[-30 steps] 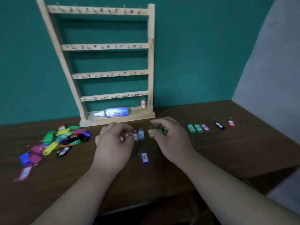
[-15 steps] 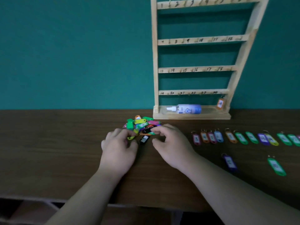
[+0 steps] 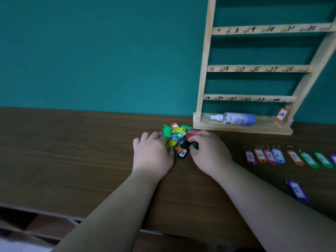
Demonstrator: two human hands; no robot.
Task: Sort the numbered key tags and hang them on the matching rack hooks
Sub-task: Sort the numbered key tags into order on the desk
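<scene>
A pile of coloured key tags (image 3: 177, 132) lies on the wooden table (image 3: 72, 160), just left of the rack's base. My left hand (image 3: 152, 155) is at the pile's left edge, fingers curled, pinching a yellow-green tag (image 3: 171, 143). On the pile's right, my right hand (image 3: 209, 151) pinches a black tag (image 3: 185, 144) between thumb and fingertips. Another black tag (image 3: 182, 154) lies flat between the hands. The wooden rack (image 3: 203, 70) with numbered hooks stands against the wall. An orange tag 24 (image 3: 281, 114) hangs from its bottom bar.
A row of sorted tags (image 3: 278, 156), numbers 3, 4, 5, 6, 8, 9 readable, lies on the table to the right. One purple tag (image 3: 297, 190) lies alone nearer me. A spray bottle (image 3: 234, 119) rests on the rack's base. The table's front edge runs below my forearms.
My view and both hands have swung left from the sorted row to the tag pile. My right hand has closed on a black tag; my left hand has moved into the pile's edge.
</scene>
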